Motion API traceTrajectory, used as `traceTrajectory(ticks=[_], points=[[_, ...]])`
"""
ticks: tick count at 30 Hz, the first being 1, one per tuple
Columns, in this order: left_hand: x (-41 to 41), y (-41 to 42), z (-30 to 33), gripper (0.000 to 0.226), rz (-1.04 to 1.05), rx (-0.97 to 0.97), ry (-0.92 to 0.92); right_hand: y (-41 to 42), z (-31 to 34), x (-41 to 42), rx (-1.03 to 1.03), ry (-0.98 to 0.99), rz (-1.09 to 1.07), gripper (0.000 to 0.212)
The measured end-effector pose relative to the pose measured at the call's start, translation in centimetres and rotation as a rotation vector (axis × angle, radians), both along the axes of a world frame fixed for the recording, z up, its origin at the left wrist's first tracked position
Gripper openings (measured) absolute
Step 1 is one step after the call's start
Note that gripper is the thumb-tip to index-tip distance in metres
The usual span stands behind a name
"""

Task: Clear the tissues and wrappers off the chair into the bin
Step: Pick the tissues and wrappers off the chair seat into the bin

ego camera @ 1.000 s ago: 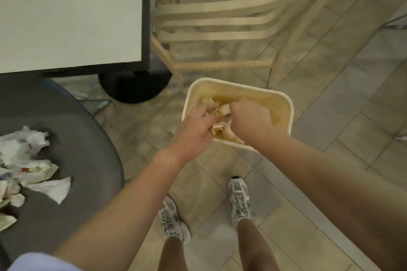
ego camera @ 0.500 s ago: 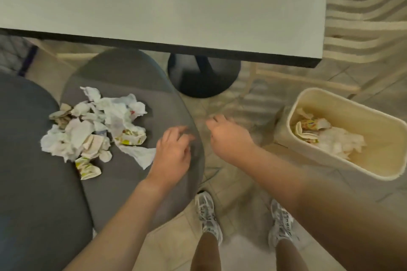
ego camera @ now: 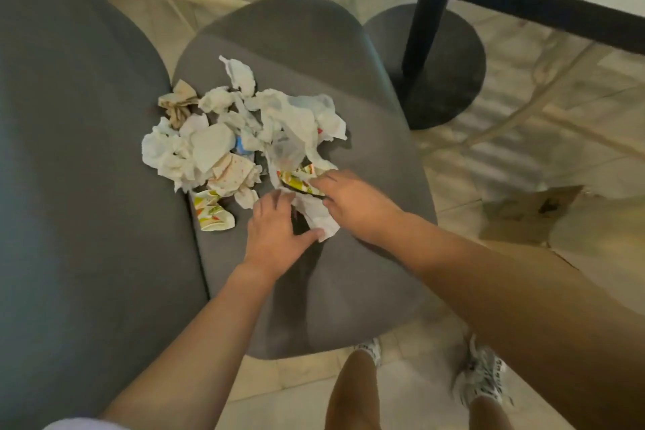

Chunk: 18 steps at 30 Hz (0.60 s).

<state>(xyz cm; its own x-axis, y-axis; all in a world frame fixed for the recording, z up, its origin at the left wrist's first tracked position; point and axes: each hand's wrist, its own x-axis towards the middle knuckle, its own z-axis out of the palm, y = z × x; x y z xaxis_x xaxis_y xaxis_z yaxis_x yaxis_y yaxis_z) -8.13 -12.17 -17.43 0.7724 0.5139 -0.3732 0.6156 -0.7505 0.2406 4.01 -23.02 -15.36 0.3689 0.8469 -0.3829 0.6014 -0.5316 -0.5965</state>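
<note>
Both hands gathering: left hand (ego camera: 275, 234) thumb and loosely spread fingers on a white tissue (ego camera: 316, 216), right hand (ego camera: 352, 202) fingertips on a printed wrapper (ego camera: 296, 181) (grip unclear), pile (ego camera: 223, 140) just beyond on the chair (ego camera: 349, 276); best scoop both pieces inward before lifting.

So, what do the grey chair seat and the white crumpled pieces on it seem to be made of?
The chair seat looks like grey fabric upholstery, matte and soft: it shows no shine and has rounded, padded edges. The white crumpled pieces appear to be thin tissue paper, judging by their many fine creases and soft torn edges. One piece near the middle looks half transparent, so it may be thin plastic film.
</note>
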Motion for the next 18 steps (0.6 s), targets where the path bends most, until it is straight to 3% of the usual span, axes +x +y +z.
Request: traceTrajectory(ticks=[5, 10, 13, 15, 18], points=[[1.6, 1.6, -3.2, 0.09, 0.047, -0.097, -0.019, 3.4, -2.8, 0.0, -0.01, 0.017, 0.04, 0.05], [2.2, 2.8, -5.1, 0.032, -0.05, -0.102, -0.203, 4.9, -3.9, 0.6, -0.086, -0.05, -0.084, 0.079], [2.0, 3.2, -4.8, 0.02, -0.088, -0.142, -0.242, 5.6, -4.3, 1.0, -0.12, -0.147, -0.117, 0.086], [1.6, 3.4, -4.3, 0.015, -0.003, -0.235, -0.259, 6.0, -4.6, 1.2, -0.126, -0.172, -0.165, 0.084], [0.7, 4.0, -4.4, 0.034, 0.071, -0.273, -0.24, 6.2, -5.0, 1.1, -0.158, -0.2, -0.168, 0.066]])
